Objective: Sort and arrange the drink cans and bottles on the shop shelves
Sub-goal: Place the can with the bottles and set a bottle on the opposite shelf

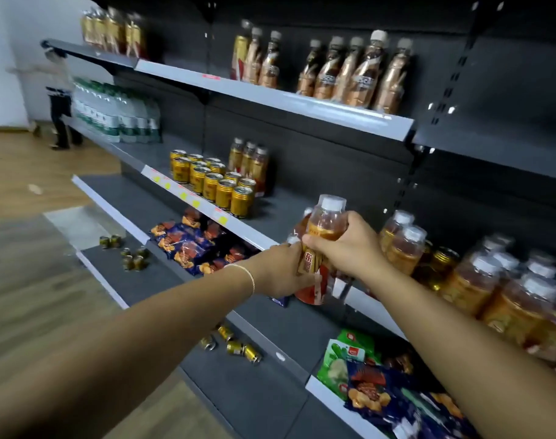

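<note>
I see the dark shelving unit point(333, 147) filling the view from nine to three o'clock. Its middle shelf point(289, 213) has bare deck between the block of gold cans point(213, 182), at ten o'clock from my hands, and the capped amber bottles point(403, 245) just beside them at three o'clock. The shelf's pale front edge point(248, 231) runs in just under the hands. My left hand point(279, 270) curls its fingers round a red-and-gold labelled bottle point(313, 289) out in front of that edge. My right hand point(349, 245) wraps a white-capped amber bottle point(328, 217) at twelve o'clock above it, the two bottles touching.
</note>
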Demonstrator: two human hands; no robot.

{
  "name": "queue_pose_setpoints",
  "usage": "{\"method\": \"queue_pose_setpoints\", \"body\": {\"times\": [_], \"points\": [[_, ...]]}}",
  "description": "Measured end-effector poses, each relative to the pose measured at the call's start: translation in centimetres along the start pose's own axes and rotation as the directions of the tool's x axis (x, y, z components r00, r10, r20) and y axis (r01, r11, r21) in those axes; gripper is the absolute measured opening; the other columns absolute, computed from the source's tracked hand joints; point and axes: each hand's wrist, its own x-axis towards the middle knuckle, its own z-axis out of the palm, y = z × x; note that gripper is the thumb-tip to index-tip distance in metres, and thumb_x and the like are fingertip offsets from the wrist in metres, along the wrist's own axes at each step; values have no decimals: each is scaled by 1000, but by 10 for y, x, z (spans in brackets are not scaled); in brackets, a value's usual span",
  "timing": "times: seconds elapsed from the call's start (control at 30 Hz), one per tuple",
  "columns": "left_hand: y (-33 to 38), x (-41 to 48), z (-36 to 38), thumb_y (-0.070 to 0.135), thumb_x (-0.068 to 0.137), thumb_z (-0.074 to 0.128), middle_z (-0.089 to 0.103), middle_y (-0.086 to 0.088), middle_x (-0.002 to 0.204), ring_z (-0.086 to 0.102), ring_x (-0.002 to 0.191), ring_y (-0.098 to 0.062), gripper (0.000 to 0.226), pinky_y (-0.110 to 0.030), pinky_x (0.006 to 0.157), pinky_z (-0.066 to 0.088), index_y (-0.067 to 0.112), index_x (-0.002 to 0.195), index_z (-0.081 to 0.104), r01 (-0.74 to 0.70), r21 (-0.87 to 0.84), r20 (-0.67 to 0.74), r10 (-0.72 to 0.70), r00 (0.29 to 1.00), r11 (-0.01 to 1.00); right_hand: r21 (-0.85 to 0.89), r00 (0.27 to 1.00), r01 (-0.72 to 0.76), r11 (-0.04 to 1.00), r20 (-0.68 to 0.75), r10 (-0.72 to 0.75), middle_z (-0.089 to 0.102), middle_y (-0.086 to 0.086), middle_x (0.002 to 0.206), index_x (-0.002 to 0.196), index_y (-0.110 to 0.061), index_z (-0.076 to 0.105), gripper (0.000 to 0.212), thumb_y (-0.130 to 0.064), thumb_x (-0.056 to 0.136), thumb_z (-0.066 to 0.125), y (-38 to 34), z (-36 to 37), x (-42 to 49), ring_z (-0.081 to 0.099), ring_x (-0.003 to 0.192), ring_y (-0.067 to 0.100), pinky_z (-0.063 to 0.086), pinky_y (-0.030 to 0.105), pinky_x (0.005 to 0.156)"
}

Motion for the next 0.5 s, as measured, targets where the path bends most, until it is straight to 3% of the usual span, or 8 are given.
{"method": "queue_pose_setpoints", "body": {"times": [0.23, 0.3, 0.4, 0.5], "points": [[-58, 34, -14, 60, 78, 69, 65, 1, 109, 62, 99, -17, 61, -34, 86, 54, 20, 121, 53, 116, -186, -186, -151, 971, 976, 113, 996, 12, 994, 87, -22, 64, -10, 105, 108, -29, 53, 63, -50, 59, 88, -22, 59, 54, 64, 97, 13, 56, 41, 88], [-74, 52, -19, 60, 74, 73, 64, 6, 106, 61, 95, -12, 63, -25, 77, 53, 22, 120, 51, 131, -238, -231, -187, 955, 962, 124, 994, 24, 992, 106, -37, 63, -10, 105, 109, -30, 52, 63, -51, 60, 88, -26, 73, 75, 63, 96, 13, 57, 41, 86], [-94, 81, -29, 60, 69, 77, 52, 16, 94, 52, 83, -4, 65, -9, 59, 36, 24, 112, 45, 133, -249, -303, -207, 930, 959, 128, 991, 46, 991, 119, -62, 63, -11, 107, 111, -30, 53, 64, -52, 62, 87, -27, 86, 109, 62, 97, 11, 56, 39, 86], [-110, 118, -36, 57, 63, 79, 60, 10, 101, 59, 90, -9, 72, -13, 64, 43, 19, 117, 52, 144, -260, -325, -227, 918, 955, 133, 988, 52, 990, 137, -70, 64, -12, 103, 105, -29, 57, 55, -56, 66, 83, -25, 94, 148, 63, 93, 8, 55, 36, 82]]}}
